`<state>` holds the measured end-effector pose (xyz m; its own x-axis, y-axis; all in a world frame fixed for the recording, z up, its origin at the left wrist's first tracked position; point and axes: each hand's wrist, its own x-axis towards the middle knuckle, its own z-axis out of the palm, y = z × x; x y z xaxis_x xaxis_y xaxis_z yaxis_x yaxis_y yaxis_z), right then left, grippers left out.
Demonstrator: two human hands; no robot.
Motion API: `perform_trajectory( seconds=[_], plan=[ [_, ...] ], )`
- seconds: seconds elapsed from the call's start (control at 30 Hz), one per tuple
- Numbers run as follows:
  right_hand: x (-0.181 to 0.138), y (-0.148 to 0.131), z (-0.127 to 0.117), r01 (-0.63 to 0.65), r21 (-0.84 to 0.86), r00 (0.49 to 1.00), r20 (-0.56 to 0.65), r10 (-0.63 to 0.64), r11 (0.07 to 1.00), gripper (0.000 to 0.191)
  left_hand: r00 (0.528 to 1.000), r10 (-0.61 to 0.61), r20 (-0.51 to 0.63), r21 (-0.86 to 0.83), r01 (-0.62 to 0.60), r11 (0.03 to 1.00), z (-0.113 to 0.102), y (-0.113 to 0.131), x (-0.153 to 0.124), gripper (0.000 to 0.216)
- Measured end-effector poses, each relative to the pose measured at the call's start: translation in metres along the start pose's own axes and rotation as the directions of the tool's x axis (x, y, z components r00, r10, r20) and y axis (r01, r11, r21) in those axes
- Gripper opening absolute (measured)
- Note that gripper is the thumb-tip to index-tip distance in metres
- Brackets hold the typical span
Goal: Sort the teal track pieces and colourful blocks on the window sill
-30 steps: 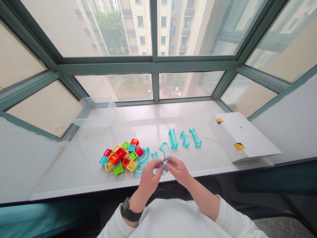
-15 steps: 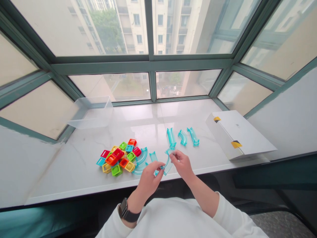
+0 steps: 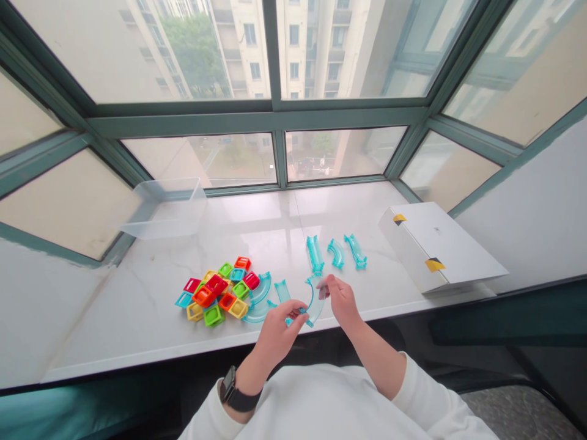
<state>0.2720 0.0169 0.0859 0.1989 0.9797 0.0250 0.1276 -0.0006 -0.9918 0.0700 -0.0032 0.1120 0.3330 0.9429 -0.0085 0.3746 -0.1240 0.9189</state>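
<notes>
Both of my hands hold one clear teal curved track piece [image 3: 314,302] just above the near edge of the white marble sill [image 3: 137,318]. My left hand [image 3: 279,327], with a black watch on the wrist, pinches its lower end. My right hand [image 3: 342,299] pinches its upper end. To the left lies a pile of several small coloured square frames [image 3: 215,293], with more teal curved pieces [image 3: 263,296] beside it. Three other teal track pieces [image 3: 337,252] lie apart farther back on the sill.
A clear plastic tub [image 3: 167,208] stands at the back left by the window. A flat white box with yellow-black tape [image 3: 440,247] lies at the right. Green window frames ring the sill. A dark gap runs below its near edge.
My hands have drawn slightly apart and the curved piece between them has turned more upright. The view has drifted a little to the right.
</notes>
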Motion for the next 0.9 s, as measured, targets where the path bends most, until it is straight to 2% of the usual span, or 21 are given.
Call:
perform_trajectory(
  seconds=[0.07, 0.17, 0.3, 0.4, 0.53, 0.67, 0.9],
  plan=[
    [0.0, 0.003, 0.0, 0.0, 0.045, 1.0, 0.017, -0.001, 0.999, 0.048, 0.998, -0.032, -0.045, -0.044, 0.03, 0.999, 0.0, -0.001, 0.001, 0.014],
    [-0.005, 0.004, 0.0, 0.076, 0.065, 0.992, 0.095, -0.082, 0.995, 0.031, 0.988, -0.107, -0.109, -0.147, 0.091, 0.985, 0.0, -0.008, 0.003, 0.021],
    [-0.017, -0.002, 0.002, 0.254, 0.061, 0.929, 0.262, -0.26, 0.965, 0.038, 0.968, -0.201, -0.153, -0.343, 0.138, 0.929, 0.003, -0.019, 0.007, 0.03],
    [-0.023, -0.006, 0.006, 0.334, 0.015, 0.877, 0.36, -0.317, 0.942, 0.038, 0.963, -0.213, -0.162, -0.436, 0.124, 0.891, 0.005, -0.022, 0.01, 0.033],
    [-0.023, -0.005, 0.011, 0.337, -0.042, 0.894, 0.329, -0.305, 0.941, 0.03, 0.964, -0.217, -0.156, -0.434, 0.13, 0.891, 0.008, -0.023, 0.011, 0.035],
    [-0.021, -0.002, 0.01, 0.325, -0.085, 0.913, 0.288, -0.289, 0.942, 0.02, 0.966, -0.247, -0.071, -0.426, 0.194, 0.884, 0.016, -0.025, 0.011, 0.039],
    [-0.017, 0.007, -0.01, 0.312, -0.201, 0.937, 0.225, -0.266, 0.929, 0.019, 0.962, -0.271, 0.023, -0.451, 0.252, 0.856, 0.03, -0.024, 0.013, 0.055]
  ],
)
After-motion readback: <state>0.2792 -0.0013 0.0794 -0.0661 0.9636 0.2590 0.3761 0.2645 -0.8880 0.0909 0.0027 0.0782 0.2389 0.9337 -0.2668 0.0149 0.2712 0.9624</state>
